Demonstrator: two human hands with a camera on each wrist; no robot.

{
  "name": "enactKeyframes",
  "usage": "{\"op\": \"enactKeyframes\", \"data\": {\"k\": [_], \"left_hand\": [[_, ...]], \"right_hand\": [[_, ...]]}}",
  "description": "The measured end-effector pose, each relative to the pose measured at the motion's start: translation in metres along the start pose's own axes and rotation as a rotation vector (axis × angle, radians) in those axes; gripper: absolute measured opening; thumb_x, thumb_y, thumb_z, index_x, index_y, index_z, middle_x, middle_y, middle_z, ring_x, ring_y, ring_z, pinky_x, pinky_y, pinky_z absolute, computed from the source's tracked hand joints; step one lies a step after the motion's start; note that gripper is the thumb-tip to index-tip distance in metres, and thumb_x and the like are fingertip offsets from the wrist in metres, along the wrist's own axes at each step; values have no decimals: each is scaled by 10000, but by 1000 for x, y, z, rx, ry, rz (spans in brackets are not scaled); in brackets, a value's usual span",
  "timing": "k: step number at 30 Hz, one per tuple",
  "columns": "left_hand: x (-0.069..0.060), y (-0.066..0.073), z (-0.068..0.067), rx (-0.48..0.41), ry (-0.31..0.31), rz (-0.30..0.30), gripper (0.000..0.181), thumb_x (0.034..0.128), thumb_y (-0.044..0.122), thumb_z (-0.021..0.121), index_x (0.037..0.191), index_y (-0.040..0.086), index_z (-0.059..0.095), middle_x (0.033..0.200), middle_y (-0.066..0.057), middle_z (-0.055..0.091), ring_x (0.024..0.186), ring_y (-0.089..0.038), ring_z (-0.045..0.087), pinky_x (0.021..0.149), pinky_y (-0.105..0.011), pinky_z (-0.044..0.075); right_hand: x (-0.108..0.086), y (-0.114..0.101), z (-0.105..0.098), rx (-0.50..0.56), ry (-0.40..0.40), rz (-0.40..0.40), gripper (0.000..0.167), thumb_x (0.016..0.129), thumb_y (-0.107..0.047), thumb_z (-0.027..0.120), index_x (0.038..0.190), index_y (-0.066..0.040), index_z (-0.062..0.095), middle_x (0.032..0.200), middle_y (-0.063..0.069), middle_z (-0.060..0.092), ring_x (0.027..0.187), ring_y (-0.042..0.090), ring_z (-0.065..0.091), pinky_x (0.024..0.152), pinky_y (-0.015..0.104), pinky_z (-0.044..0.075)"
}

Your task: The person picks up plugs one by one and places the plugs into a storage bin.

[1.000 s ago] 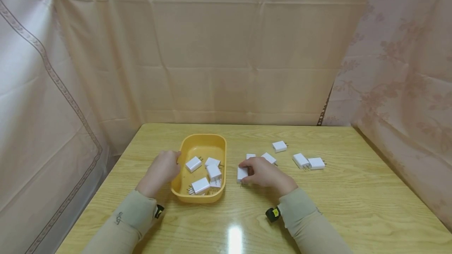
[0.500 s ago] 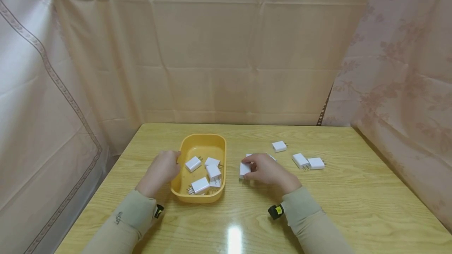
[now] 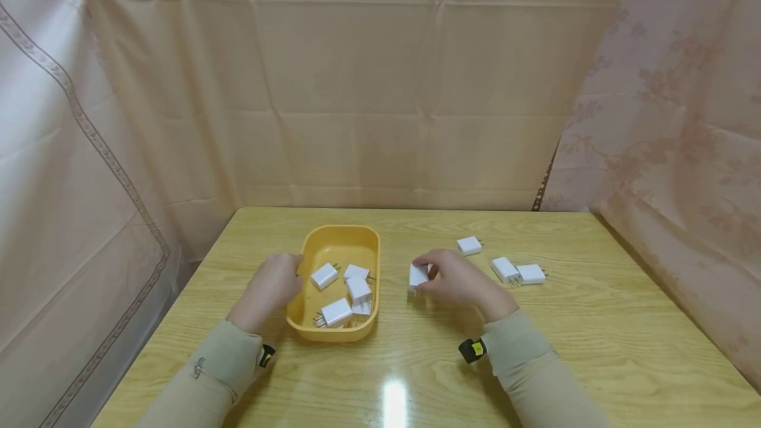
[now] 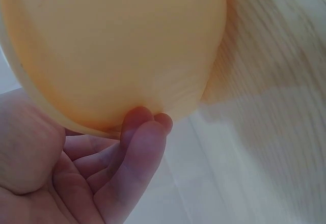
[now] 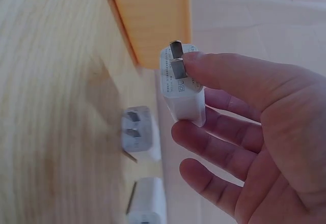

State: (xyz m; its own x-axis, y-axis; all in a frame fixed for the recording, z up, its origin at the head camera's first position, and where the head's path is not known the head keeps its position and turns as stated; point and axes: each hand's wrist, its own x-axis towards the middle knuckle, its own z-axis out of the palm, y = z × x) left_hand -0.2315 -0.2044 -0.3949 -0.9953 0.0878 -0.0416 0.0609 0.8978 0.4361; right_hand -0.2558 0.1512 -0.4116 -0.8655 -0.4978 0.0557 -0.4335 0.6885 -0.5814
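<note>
My left hand (image 3: 269, 288) pinches the left rim of a yellow plastic basin (image 3: 341, 228); in the left wrist view, the fingertips of that hand (image 4: 107, 168) press on the basin's wall (image 4: 142, 46). Several white plug chargers (image 3: 359, 289) lie in the basin. To the right of it, my right hand (image 3: 460, 281) holds a white charger (image 3: 418, 275) between thumb and fingers. In the right wrist view, this charger (image 5: 184, 104) shows its two flat prongs beside the thumb and appears raised off the table.
Three chargers lie on the wood table (image 3: 594, 335) beyond and right of my right hand: one farther back (image 3: 469, 246) and a touching pair (image 3: 517, 273). In the right wrist view, another charger (image 5: 140, 132) stands near the held one. Curtains surround the table.
My right hand has shifted slightly right and away from me with the charger, which has tilted. Two chargers near it are now hidden from the head view. The left hand has stayed on the basin.
</note>
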Motion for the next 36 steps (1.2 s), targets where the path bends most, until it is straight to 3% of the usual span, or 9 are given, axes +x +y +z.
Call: {"op": "enactKeyframes", "data": {"k": [11, 18, 29, 36], "left_hand": [[-1, 0, 0, -10, -5, -12, 477, 903, -50, 541, 1375, -120, 557, 1326, -280, 605, 510, -171, 485, 454, -273, 434], [-1, 1, 0, 9, -3, -2, 470, 894, -56, 546, 1357, -131, 567, 1341, -295, 590, 605, -198, 522, 475, -267, 432], [-1, 2, -1, 6, -2, -6, 468, 906, -46, 549, 1367, -128, 559, 1327, -289, 601, 575, -190, 514, 463, -267, 429], [-1, 2, -2, -4, -6, -16, 471, 910, -44, 543, 1374, -124, 555, 1327, -283, 603, 557, -191, 507, 465, -277, 436]], "right_hand": [[-5, -12, -22, -53, 27, -120, 438, 855, -211, 835, 1245, -62, 702, 1046, -17, 689, 884, 184, 639, 722, 313, 530], [-12, -19, -33, -79, 44, -136, 468, 871, -251, 825, 1282, -77, 685, 1050, -40, 676, 907, 162, 623, 725, 318, 518], [-13, -22, -36, -96, 48, -139, 477, 866, -263, 829, 1285, -90, 682, 1051, -47, 667, 904, 155, 611, 697, 303, 507], [-13, -22, -36, -84, 44, -131, 488, 868, -259, 826, 1297, -84, 674, 1053, -38, 667, 932, 222, 632, 698, 322, 505]]}}
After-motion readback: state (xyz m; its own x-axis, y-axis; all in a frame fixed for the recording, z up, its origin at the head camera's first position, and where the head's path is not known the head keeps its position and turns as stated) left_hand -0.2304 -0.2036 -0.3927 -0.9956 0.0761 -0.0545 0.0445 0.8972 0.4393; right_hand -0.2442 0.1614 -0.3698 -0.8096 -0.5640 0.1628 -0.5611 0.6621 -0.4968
